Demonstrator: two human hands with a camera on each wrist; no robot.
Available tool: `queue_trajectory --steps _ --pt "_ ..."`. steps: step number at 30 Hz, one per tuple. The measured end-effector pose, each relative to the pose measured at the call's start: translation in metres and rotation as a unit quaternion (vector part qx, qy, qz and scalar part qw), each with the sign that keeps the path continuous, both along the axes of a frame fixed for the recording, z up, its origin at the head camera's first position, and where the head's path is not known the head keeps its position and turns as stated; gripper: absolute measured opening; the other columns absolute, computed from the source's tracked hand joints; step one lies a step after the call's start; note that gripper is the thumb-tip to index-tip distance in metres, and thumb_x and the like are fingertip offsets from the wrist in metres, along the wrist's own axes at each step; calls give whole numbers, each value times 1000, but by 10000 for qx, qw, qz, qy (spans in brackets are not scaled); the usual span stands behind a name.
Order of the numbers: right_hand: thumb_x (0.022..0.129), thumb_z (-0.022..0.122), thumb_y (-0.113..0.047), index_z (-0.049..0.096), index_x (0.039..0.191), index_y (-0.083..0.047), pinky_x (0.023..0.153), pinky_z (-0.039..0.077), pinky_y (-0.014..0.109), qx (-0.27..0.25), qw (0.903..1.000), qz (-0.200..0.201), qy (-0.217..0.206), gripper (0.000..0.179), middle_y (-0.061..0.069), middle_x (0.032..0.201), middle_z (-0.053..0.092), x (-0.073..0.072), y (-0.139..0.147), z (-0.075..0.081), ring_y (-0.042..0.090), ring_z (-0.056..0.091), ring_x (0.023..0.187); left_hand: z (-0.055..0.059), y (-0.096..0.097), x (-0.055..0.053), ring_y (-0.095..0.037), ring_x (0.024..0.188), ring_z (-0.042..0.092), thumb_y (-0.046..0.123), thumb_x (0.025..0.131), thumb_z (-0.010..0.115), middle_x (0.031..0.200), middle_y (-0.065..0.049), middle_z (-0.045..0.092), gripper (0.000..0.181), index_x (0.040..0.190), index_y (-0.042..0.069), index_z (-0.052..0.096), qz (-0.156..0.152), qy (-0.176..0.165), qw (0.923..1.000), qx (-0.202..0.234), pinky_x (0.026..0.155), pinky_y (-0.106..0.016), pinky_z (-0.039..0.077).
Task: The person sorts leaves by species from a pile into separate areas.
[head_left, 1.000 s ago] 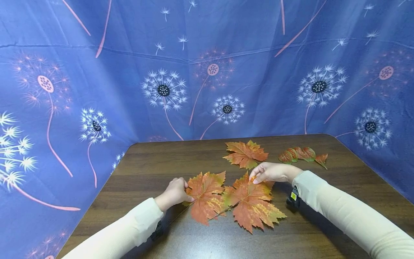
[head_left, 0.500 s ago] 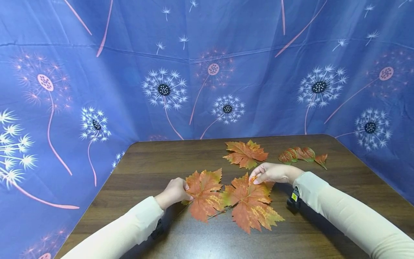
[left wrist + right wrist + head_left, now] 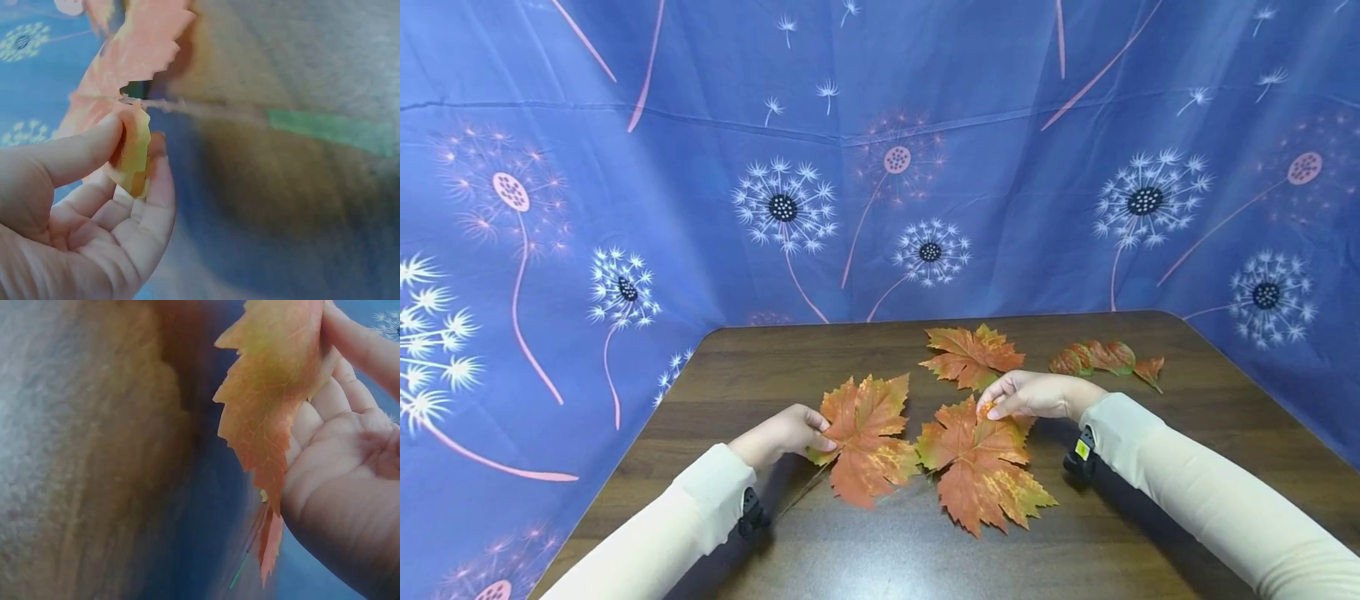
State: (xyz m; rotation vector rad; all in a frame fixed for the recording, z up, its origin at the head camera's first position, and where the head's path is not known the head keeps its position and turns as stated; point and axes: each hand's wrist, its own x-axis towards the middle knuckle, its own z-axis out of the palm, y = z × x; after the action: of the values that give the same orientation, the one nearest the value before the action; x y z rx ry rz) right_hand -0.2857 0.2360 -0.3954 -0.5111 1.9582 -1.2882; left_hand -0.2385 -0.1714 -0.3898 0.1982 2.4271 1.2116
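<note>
In the head view my left hand (image 3: 793,433) pinches the near-left edge of an orange maple leaf (image 3: 867,442) between thumb and fingers. The left wrist view shows that leaf's yellowish lobe (image 3: 134,153) between thumb and fingertips, with a thin stem wrapped in green tape (image 3: 331,131) running off to the right. My right hand (image 3: 1033,394) pinches the upper edge of a second orange maple leaf (image 3: 981,467), which has yellow-green tips. Seen from the right wrist, this leaf (image 3: 269,394) hangs beside the palm. The two held leaves are side by side, their edges close together.
A third maple leaf (image 3: 973,354) lies behind the right hand. Farther right is a sprig of small red-green leaves (image 3: 1101,358). Everything lies on a dark brown wooden table (image 3: 760,367), with a blue dandelion-print cloth (image 3: 850,208) hanging around its back and sides.
My left hand has moved left and slightly away from me with its leaf, drawing it off the right-hand leaf it overlapped. The right hand has barely moved.
</note>
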Motion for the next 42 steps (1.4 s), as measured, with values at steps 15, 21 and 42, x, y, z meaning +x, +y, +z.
queue_trajectory --steps 15,21,42 --pt "95 57 -6 66 108 -12 89 50 26 -567 9981 -246 37 16 -6 100 67 1 14 22 7 60 94 20 -9 -11 -7 73 66 -4 91 61 78 1 71 5 93 -2 65 -127 -620 9904 1228 76 -32 58" --pt "97 55 -6 67 106 -15 82 52 25 -831 9956 -417 100 18 -8 96 67 -7 17 34 6 61 88 25 -4 -19 -7 74 64 -1 92 60 78 4 68 7 94 -1 66 -6 -557 9902 1282 73 -28 56" --pt "98 52 -7 66 95 -22 66 43 17 -1499 9590 -2403 -31 20 -13 91 63 -40 5 26 3 52 71 5 33 -68 -6 69 65 -3 93 58 73 5 67 13 106 -4 59 1403 -663 9525 2620 82 -32 56"
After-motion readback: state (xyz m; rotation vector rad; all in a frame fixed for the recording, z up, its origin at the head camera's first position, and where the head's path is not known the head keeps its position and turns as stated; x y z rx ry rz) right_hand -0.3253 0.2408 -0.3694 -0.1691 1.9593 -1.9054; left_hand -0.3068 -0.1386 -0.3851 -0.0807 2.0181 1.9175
